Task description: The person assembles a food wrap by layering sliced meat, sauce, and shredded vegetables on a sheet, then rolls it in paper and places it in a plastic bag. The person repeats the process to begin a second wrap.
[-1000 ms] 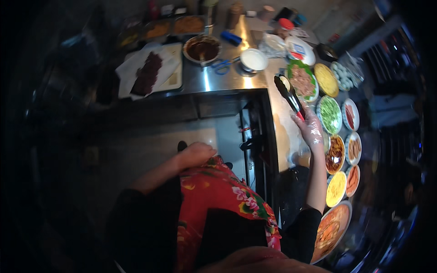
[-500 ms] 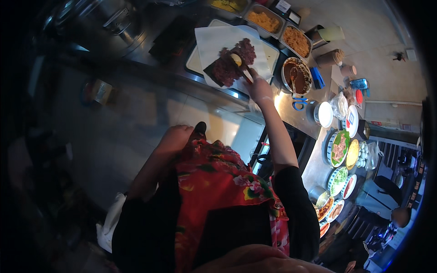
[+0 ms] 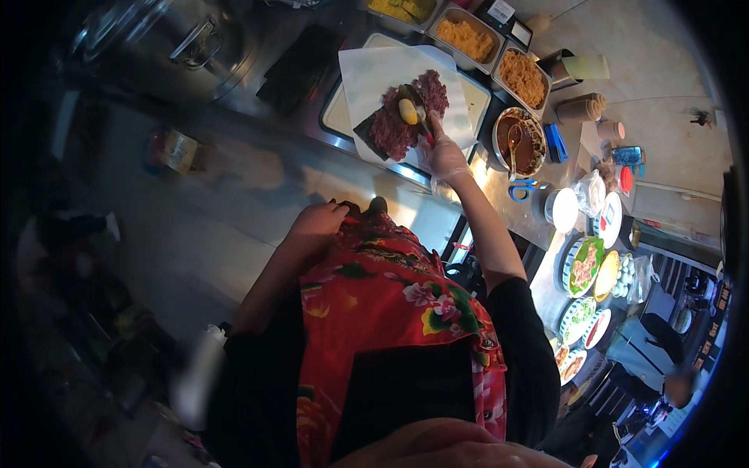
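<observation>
In my gloved right hand [image 3: 447, 156] is a slim utensil [image 3: 425, 123] with a shiny metal end and a red part by my fingers; its exact kind is unclear. Its tip meets a pale yellow, egg-shaped piece [image 3: 407, 111] lying on purple rice [image 3: 390, 134]. Under the rice is a dark sheet that looks like seaweed [image 3: 365, 129], on white paper [image 3: 363, 74] over a cutting board [image 3: 334, 109]. My bare left hand [image 3: 318, 225] is at waist height against the red flowered apron [image 3: 367, 288], fingers curled; what they hold, if anything, is hidden.
Trays of shredded filling [image 3: 524, 78] line the counter's back. Right of the paper stand a bowl of brown sauce [image 3: 521, 140], blue scissors [image 3: 523, 189] and several filled dishes [image 3: 579, 320]. A large metal pot [image 3: 195, 47] is at far left. Another person [image 3: 647, 382] is at lower right.
The utensil has turned and shifted off the egg-shaped piece, which shows more fully now. My left hand has moved slightly right and up along the apron. The whole view has shifted a little.
</observation>
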### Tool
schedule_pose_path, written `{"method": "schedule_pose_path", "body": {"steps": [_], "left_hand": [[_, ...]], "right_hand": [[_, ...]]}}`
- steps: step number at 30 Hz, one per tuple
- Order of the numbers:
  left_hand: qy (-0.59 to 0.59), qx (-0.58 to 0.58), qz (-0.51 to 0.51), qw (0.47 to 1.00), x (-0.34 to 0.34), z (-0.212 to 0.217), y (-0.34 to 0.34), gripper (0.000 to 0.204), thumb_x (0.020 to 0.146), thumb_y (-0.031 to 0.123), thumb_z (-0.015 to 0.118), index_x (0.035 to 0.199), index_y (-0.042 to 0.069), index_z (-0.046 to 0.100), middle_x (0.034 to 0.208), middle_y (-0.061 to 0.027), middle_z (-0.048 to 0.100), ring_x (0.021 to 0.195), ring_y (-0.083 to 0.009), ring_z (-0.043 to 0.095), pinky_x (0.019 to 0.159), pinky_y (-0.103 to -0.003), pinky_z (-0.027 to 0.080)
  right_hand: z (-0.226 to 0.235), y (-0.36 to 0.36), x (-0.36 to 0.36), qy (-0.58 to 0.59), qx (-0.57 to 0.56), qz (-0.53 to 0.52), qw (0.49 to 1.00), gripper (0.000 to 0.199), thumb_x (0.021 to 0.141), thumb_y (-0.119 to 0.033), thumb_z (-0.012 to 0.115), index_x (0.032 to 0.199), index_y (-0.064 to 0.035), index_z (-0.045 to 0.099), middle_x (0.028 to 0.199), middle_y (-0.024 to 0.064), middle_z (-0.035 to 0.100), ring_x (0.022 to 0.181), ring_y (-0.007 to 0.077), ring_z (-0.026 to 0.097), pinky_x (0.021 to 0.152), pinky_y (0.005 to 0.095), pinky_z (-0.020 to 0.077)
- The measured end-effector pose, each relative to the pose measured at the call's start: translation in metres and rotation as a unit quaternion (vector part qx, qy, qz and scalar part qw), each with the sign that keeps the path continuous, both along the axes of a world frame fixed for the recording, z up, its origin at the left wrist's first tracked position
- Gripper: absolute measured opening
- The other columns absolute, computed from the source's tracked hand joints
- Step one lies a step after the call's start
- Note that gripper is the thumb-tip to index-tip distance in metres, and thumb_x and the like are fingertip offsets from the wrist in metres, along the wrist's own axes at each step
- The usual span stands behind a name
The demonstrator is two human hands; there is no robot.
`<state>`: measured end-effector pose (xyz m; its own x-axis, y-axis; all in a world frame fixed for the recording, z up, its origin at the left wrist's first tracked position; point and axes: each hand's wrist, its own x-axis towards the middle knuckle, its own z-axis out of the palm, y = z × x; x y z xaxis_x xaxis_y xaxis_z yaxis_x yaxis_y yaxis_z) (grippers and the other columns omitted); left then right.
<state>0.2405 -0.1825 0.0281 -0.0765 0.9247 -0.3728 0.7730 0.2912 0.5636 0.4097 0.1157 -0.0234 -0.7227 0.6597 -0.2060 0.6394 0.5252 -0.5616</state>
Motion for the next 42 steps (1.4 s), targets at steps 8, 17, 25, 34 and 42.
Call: {"method": "schedule_pose_path", "body": {"steps": [8,17,25,34,42], "left_hand": [[0.031,0.056,0.006,0.998,-0.004,0.01,0.023,0.024,0.091,0.016,0.055,0.112,0.007,0.063,0.095,-0.0169,0.064,0.089,-0.0375,0.063,0.077,-0.047,0.051],[0.05,0.064,-0.009,0.997,0.004,0.013,0.026,0.021,0.086,0.008,0.055,0.104,0.0,0.062,0.098,-0.0212,0.065,0.093,-0.0393,0.064,0.081,-0.046,0.053],[0.052,0.048,-0.023,0.997,0.005,0.014,0.027,0.026,0.08,0.008,0.061,0.105,0.0,0.061,0.094,-0.0199,0.065,0.089,-0.0383,0.065,0.079,-0.045,0.053],[0.049,0.116,-0.016,0.992,0.008,0.002,0.019,0.019,0.079,0.006,0.061,0.097,0.004,0.06,0.085,-0.0186,0.062,0.081,-0.0382,0.063,0.072,-0.047,0.051],[0.029,0.096,-0.01,0.995,0.01,-0.002,0.022,0.017,0.085,0.009,0.055,0.1,0.002,0.06,0.088,-0.019,0.063,0.084,-0.04,0.063,0.074,-0.049,0.051]], "right_hand": [[0.038,0.011,0.001,-0.137,0.072,0.02,0.988,0.072,0.096,-0.026,0.057,0.158,-0.0259,0.02,0.106,0.0243,0.067,0.096,0.04,0.067,0.086,0.047,0.0528],[0.035,0.017,0.0,-0.104,0.068,0.035,0.992,0.07,0.097,-0.027,0.058,0.158,-0.0273,0.024,0.104,0.0234,0.067,0.094,0.0395,0.067,0.084,0.047,0.0529],[0.02,0.021,-0.005,0.132,-0.057,-0.024,0.989,0.068,0.098,-0.025,0.06,0.157,-0.0207,0.026,0.106,0.0243,0.068,0.094,0.0412,0.067,0.083,0.0467,0.0526],[0.019,-0.016,0.006,-0.088,0.039,0.04,0.995,0.064,0.1,-0.027,0.05,0.157,-0.0293,0.021,0.101,0.0253,0.066,0.09,0.0416,0.067,0.08,0.0509,0.0525],[0.019,0.003,0.005,-0.027,-0.057,0.031,0.998,0.068,0.098,-0.024,0.056,0.158,-0.0164,0.023,0.118,0.0279,0.064,0.106,0.0428,0.064,0.092,0.0467,0.0498]]}}
